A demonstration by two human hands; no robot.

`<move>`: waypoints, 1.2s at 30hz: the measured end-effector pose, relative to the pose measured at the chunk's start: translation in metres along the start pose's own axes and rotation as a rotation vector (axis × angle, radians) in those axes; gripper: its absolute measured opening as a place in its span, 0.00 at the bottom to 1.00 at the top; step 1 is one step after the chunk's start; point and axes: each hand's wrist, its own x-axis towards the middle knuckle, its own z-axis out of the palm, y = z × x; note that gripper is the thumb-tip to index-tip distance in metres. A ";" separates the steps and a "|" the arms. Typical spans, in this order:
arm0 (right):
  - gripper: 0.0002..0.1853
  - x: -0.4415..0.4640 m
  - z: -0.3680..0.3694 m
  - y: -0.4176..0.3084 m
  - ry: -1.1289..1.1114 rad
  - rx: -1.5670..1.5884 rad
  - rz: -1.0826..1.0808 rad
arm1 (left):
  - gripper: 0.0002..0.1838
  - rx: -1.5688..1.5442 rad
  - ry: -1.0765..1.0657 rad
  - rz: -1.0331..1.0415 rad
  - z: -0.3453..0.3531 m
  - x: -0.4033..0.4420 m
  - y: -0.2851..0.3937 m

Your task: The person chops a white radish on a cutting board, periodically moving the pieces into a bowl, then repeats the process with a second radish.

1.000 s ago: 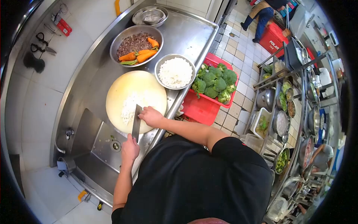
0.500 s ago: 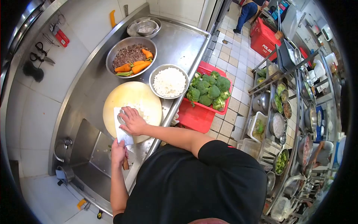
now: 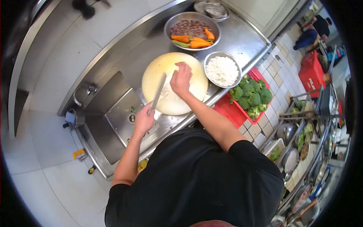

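Observation:
My left hand (image 3: pixel 144 122) grips the handle of a cleaver (image 3: pixel 159 90) over the near left part of the round, pale yellow chopping board (image 3: pixel 174 60). The blade is seen almost edge-on. Beside it, a small heap of chopped white pieces (image 3: pixel 165 93) lies on the board, between the blade and my right wrist. My right hand (image 3: pixel 181 78) is over the middle of the board with its fingers apart and nothing in it. A steel bowl of white pieces (image 3: pixel 222 72) stands right of the board.
Behind the board is a steel bowl (image 3: pixel 218 28) with carrots and reddish grains. Broccoli (image 3: pixel 251 92) fills a red basket (image 3: pixel 268 81) at right. The sink basin (image 3: pixel 109 125) lies at left. Farther off, a person (image 3: pixel 315 32) is near a red box and shelves of bowls.
The view has swung, shifting the counter rightward in the picture. The cleaver, earlier lying flat under my right hand, is now turned on edge, and my right hand is off the blade.

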 end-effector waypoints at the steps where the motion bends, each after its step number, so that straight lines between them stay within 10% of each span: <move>1: 0.21 0.008 -0.005 -0.009 0.018 0.018 -0.001 | 0.27 0.218 0.064 0.084 0.003 -0.005 0.005; 6: 0.47 0.004 0.003 -0.013 -0.512 -0.097 -0.296 | 0.31 0.441 0.116 0.233 0.014 -0.008 -0.001; 11: 0.58 0.001 0.002 -0.022 -1.006 -0.375 -0.123 | 0.29 0.434 0.061 0.152 -0.005 -0.022 0.018; 22: 0.18 0.009 -0.031 0.030 -0.450 -0.062 -0.019 | 0.30 0.104 -0.069 0.002 -0.035 -0.009 -0.058; 27: 0.30 -0.004 -0.084 0.078 -0.477 -0.137 0.133 | 0.22 -0.002 0.014 0.224 0.002 -0.030 -0.037; 31: 0.60 -0.020 -0.127 0.075 -0.907 -0.362 0.136 | 0.18 -0.007 -0.205 -0.014 0.019 -0.028 -0.042; 36: 0.62 -0.035 -0.111 0.055 -0.854 -0.504 0.024 | 0.18 0.106 -0.221 -0.004 0.028 -0.014 -0.059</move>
